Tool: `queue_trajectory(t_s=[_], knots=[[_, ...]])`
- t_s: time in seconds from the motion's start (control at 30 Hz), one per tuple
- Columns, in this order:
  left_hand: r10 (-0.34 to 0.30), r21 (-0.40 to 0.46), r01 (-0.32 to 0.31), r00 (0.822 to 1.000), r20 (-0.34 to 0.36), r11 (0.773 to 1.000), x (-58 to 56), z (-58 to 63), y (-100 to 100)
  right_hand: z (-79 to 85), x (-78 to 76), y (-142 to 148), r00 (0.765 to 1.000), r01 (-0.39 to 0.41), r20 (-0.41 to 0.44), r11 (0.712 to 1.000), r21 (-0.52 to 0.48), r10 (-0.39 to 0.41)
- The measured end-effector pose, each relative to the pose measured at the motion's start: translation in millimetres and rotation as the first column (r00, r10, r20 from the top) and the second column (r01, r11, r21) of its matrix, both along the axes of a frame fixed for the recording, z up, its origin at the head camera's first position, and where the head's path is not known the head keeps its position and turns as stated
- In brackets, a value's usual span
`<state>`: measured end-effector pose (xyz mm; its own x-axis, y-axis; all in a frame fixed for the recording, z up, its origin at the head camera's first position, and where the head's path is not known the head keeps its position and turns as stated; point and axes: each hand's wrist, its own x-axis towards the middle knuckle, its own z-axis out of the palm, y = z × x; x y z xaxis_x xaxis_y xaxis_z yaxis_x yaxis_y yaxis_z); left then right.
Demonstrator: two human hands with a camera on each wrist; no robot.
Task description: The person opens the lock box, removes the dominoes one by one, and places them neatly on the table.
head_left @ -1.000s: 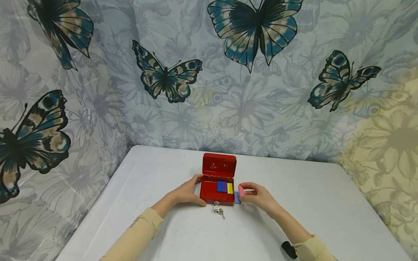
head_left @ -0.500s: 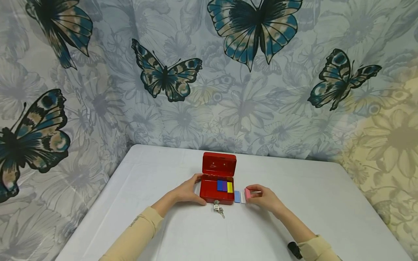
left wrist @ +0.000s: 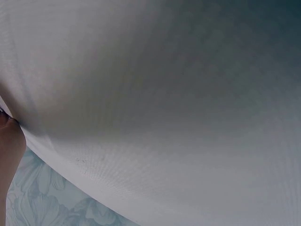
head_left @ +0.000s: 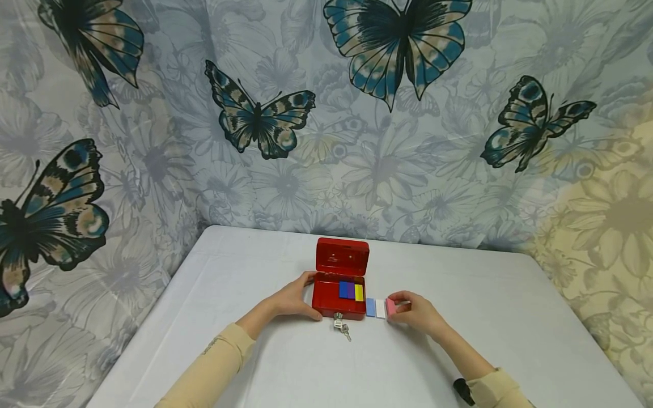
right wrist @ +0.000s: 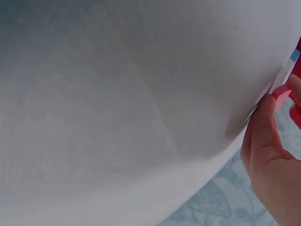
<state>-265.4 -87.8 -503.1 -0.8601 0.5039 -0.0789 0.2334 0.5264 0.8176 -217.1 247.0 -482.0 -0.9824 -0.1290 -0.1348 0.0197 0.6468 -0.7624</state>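
A red metal cash box stands on the table with its lid raised. Inside, at the right, blue, purple and yellow blocks lie side by side. My left hand holds the box's left side, fingers at the back corner and thumb at the front. To the right of the box, my right hand pinches a pink block beside a white block and a light blue block. The right wrist view also shows the pink block between fingers and thumb.
A small padlock with keys lies at the front of the box. A black object sits at the right sleeve. The white table ends at a wall covering with butterflies.
My right hand has moved the pink block rightward and down, away from the box, and the white block now shows between it and the light blue one. My left hand stays put.
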Motion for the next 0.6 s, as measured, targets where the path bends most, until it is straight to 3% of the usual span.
queue_trajectory(t_s=[0.2,0.6], knots=[[0.000,0.003,0.000,1.000,0.000,1.000,-0.9,-0.9,0.2,-0.8,-1.7,-1.4,0.997,-0.046,-0.063,0.996,0.071,0.050],[0.001,0.004,-0.001,1.000,0.004,1.000,-1.4,-2.2,0.1,-1.0,-1.1,-6.5,0.993,-0.042,-0.106,0.989,0.138,0.057]])
